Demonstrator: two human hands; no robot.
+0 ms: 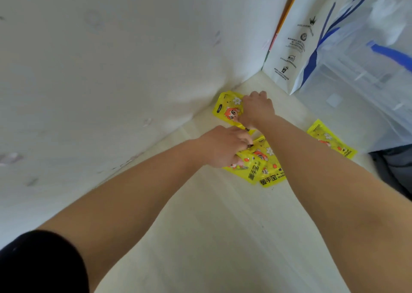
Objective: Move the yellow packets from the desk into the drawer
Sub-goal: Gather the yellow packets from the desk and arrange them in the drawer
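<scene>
Several yellow packets with an orange cartoon figure lie on the pale desk [223,226]. My left hand [225,145] is closed on the top edge of two overlapping packets [256,168] in the middle. My right hand [256,108] rests on the far packet [227,107] near the wall corner, fingers curled over its right edge. A further packet [332,140] lies flat and alone to the right, beyond my right forearm. No drawer is in view.
A white wall [111,69] runs along the desk's left side. A white paper bag with blue print [296,43] and a clear plastic storage bag [365,74] stand at the back right. A dark object [394,165] sits at the right edge.
</scene>
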